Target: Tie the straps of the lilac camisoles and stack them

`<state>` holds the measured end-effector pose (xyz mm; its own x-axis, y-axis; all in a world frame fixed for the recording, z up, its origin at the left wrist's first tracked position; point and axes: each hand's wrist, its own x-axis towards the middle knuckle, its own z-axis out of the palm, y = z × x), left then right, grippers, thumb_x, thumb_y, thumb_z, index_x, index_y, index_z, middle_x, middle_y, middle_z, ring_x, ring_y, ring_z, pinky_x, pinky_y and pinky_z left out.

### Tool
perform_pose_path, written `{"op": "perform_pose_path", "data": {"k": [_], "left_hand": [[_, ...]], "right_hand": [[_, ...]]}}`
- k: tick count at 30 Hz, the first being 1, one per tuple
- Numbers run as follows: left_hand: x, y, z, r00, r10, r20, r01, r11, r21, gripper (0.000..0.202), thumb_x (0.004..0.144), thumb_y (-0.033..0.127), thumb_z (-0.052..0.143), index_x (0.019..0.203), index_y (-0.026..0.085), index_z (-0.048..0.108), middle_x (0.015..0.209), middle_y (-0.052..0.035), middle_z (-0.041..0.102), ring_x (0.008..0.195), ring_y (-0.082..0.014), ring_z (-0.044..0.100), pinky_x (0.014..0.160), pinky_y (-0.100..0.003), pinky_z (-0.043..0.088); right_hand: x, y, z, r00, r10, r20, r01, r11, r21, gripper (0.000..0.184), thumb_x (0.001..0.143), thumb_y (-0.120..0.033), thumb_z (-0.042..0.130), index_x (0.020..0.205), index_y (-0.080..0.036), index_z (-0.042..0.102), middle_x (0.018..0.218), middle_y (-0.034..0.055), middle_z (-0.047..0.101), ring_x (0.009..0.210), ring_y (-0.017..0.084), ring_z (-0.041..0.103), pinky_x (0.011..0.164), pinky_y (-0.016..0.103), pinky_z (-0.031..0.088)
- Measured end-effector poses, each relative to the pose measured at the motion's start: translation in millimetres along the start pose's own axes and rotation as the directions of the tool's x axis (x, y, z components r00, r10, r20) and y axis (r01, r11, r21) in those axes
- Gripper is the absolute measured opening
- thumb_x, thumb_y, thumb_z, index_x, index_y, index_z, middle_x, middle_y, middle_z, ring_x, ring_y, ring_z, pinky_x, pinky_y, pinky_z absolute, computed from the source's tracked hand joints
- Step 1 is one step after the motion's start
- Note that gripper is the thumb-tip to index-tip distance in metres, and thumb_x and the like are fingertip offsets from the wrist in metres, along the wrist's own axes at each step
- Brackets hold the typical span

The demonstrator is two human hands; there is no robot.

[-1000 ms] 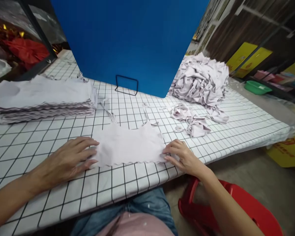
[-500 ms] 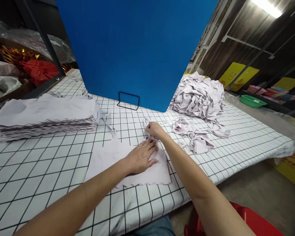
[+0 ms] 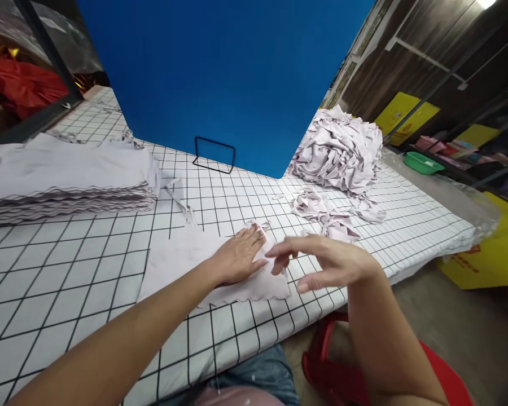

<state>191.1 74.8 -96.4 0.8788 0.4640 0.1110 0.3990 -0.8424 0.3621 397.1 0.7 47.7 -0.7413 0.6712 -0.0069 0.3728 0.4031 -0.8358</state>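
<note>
Garment (image 3: 173, 262), blue panel (image 3: 228, 79) beyond, heap (image 3: 338, 149) (crumpled)

Blue denim jeans (image 3: 275, 372) are being worn, their cloth being mottled by paler, faded patches and broken up by creases. A pale pink top (image 3: 237, 398) is being worn with them, only a narrow strip of it being shown, marked by a whitish speck. The forearms (image 3: 122, 338) are being worn bare, and the left hand (image 3: 239, 258) and right hand (image 3: 332, 260) are being used ungloved, slim fingers being shown on both.
</note>
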Motion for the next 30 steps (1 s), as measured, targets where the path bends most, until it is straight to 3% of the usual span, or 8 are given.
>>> {"op": "perform_pose_path", "data": {"k": [3, 6, 9, 13, 15, 18, 23, 30], "left_hand": [[1, 2, -3.8, 0.992, -0.065, 0.105, 0.064, 0.998, 0.013, 0.073, 0.097, 0.061, 0.030, 0.153, 0.014, 0.029, 0.162, -0.0139, 0.018, 0.152, -0.0303, 0.009, 0.122, -0.048, 0.011], [2, 4, -6.0, 0.995, -0.051, 0.086, 0.049, 0.999, 0.023, 0.072, 0.098, 0.061, 0.027, 0.152, 0.014, 0.031, 0.163, -0.0131, 0.016, 0.152, -0.0292, 0.007, 0.123, -0.047, 0.010], [2, 4, -6.7, 0.997, -0.040, 0.064, 0.038, 0.999, 0.034, 0.069, 0.098, 0.059, 0.031, 0.150, 0.014, 0.036, 0.162, -0.0141, 0.019, 0.151, -0.0305, 0.010, 0.122, -0.049, 0.011], [3, 6, -9.2, 0.998, -0.037, 0.059, 0.035, 0.999, 0.030, 0.062, 0.097, 0.056, 0.035, 0.145, 0.018, 0.043, 0.161, -0.0141, 0.023, 0.150, -0.0325, 0.015, 0.121, -0.051, 0.017], [3, 7, -10.4, 0.998, -0.030, 0.054, 0.028, 0.999, 0.029, 0.059, 0.097, 0.055, 0.036, 0.143, 0.020, 0.047, 0.160, -0.0127, 0.028, 0.149, -0.0328, 0.018, 0.120, -0.052, 0.019], [4, 6, -10.6, 0.999, -0.012, 0.043, 0.011, 1.000, 0.025, 0.058, 0.097, 0.054, 0.037, 0.145, 0.022, 0.044, 0.158, -0.0113, 0.031, 0.148, -0.0328, 0.022, 0.120, -0.052, 0.019], [4, 3, -9.0, 0.999, -0.005, 0.038, 0.005, 1.000, 0.009, 0.058, 0.097, 0.057, 0.035, 0.142, 0.022, 0.047, 0.157, -0.0132, 0.030, 0.145, -0.0361, 0.026, 0.117, -0.054, 0.020], [6, 3, -6.9, 0.999, -0.018, 0.037, 0.017, 1.000, 0.018, 0.058, 0.096, 0.057, 0.036, 0.140, 0.021, 0.049, 0.157, -0.0124, 0.032, 0.144, -0.0351, 0.027, 0.118, -0.053, 0.020]], "right_hand": [[-12, 17, 17, 0.953, 0.237, -0.189, -0.226, 0.971, 0.077, 0.039, 0.092, -0.041, 0.061, 0.125, -0.020, 0.059, 0.105, 0.0076, 0.071, 0.090, 0.017, 0.065, 0.079, 0.031, 0.050], [-1, 52, 26, 0.766, 0.487, -0.420, -0.437, 0.873, 0.216, 0.036, 0.094, -0.052, 0.051, 0.101, -0.019, 0.065, 0.089, 0.0053, 0.070, 0.071, 0.013, 0.058, 0.062, 0.026, 0.045], [21, 80, 28, 0.672, 0.605, -0.427, -0.537, 0.795, 0.282, 0.039, 0.087, -0.057, 0.057, 0.083, -0.018, 0.064, 0.074, 0.0032, 0.064, 0.060, 0.012, 0.050, 0.054, 0.026, 0.038], [43, 100, 26, 0.636, 0.669, -0.384, -0.595, 0.742, 0.308, 0.040, 0.081, -0.057, 0.065, 0.071, -0.018, 0.062, 0.062, 0.0009, 0.056, 0.052, 0.010, 0.040, 0.049, 0.027, 0.030], [48, 102, 24, 0.647, 0.675, -0.356, -0.565, 0.737, 0.371, 0.037, 0.079, -0.052, 0.069, 0.067, -0.018, 0.060, 0.060, -0.0002, 0.054, 0.052, 0.009, 0.037, 0.049, 0.027, 0.029], [42, 94, 21, 0.726, 0.618, -0.303, -0.455, 0.761, 0.462, 0.035, 0.079, -0.044, 0.071, 0.061, -0.018, 0.056, 0.058, -0.0029, 0.049, 0.052, 0.008, 0.034, 0.049, 0.026, 0.027], [-3, 59, 21, 0.860, 0.468, -0.203, -0.386, 0.857, 0.341, 0.030, 0.084, -0.046, 0.068, 0.076, -0.017, 0.070, 0.054, -0.0064, 0.040, 0.050, 0.007, 0.029, 0.048, 0.024, 0.023], [-57, 49, 36, 0.892, 0.438, -0.108, -0.378, 0.856, 0.353, 0.031, 0.088, -0.044, 0.065, 0.089, -0.015, 0.076, 0.075, 0.0024, 0.063, 0.070, 0.012, 0.054, 0.067, 0.026, 0.043]]}}
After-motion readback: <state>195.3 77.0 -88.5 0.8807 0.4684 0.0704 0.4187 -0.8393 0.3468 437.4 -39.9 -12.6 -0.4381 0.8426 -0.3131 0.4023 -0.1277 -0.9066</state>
